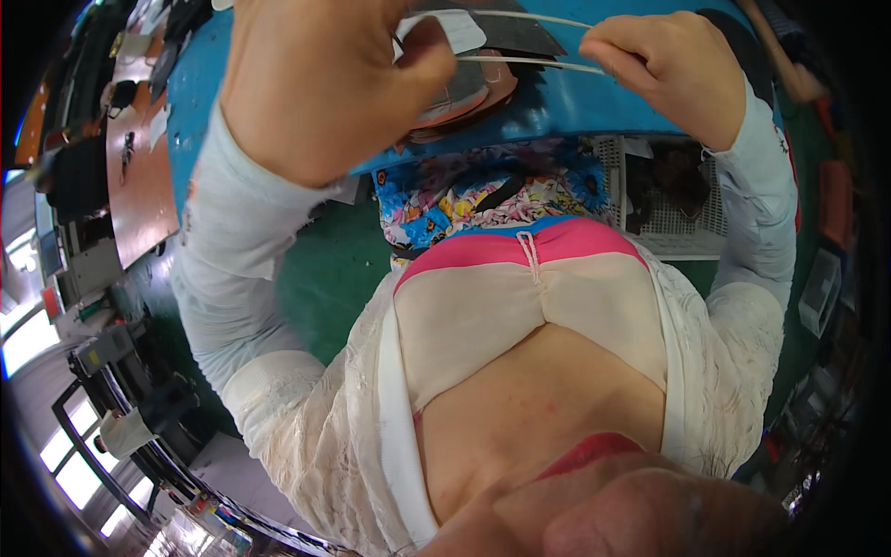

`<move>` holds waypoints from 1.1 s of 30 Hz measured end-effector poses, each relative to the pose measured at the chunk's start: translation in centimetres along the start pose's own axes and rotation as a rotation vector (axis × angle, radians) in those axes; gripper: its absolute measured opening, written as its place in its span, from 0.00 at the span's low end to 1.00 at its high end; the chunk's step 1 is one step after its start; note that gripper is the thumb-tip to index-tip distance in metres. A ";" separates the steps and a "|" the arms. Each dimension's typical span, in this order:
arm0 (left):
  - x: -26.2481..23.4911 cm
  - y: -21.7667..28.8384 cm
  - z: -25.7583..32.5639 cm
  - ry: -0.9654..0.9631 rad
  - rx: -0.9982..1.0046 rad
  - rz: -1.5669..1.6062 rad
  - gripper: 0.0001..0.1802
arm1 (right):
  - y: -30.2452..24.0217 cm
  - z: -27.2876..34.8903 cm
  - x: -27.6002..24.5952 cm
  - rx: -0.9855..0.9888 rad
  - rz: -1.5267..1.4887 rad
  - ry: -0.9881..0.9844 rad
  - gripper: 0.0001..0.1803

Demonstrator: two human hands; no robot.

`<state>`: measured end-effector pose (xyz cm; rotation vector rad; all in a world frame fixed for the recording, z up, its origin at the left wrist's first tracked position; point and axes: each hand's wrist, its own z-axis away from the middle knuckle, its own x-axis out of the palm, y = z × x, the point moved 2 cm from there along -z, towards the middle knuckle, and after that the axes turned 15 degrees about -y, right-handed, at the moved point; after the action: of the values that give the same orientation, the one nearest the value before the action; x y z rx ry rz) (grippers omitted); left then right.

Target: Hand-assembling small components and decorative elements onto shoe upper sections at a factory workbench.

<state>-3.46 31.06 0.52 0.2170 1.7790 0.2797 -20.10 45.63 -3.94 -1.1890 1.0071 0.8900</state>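
Observation:
My left hand (325, 84) is raised close to the camera, its thumb and fingers pinched on one end of a thin white strap (529, 61). My right hand (673, 70) is closed on the other end, so the strap stretches between them in two lines. Under the hands lies a blue table (557, 107) with flat brown, grey and pink leather pieces (483, 79). Both forearms wear white sleeves.
A white slotted basket (682, 200) with dark items stands on the green floor under the table's right side. A brown workbench (139, 176) with small parts runs along the left. Metal racks and machines (121, 390) fill the lower left.

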 end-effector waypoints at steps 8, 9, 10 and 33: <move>1.5 -3.3 -3.0 0.081 -0.143 -0.683 0.11 | 3.4 -1.6 4.3 -0.067 0.248 -0.041 0.47; 0.8 -3.9 -1.8 0.050 -0.239 -0.765 0.10 | 2.7 -1.6 4.6 -0.187 0.258 0.052 0.48; 1.9 -5.7 -2.8 0.017 -0.257 -0.796 0.09 | 3.6 -2.0 5.4 -0.052 0.202 -0.060 0.49; 11.1 -17.5 -0.4 0.070 -0.445 0.500 0.12 | 9.1 -5.9 16.1 -0.111 0.265 0.178 0.22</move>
<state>-6.28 17.65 -15.04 0.3311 1.6613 1.0371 -24.40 41.72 -22.50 -1.2632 1.2949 1.0732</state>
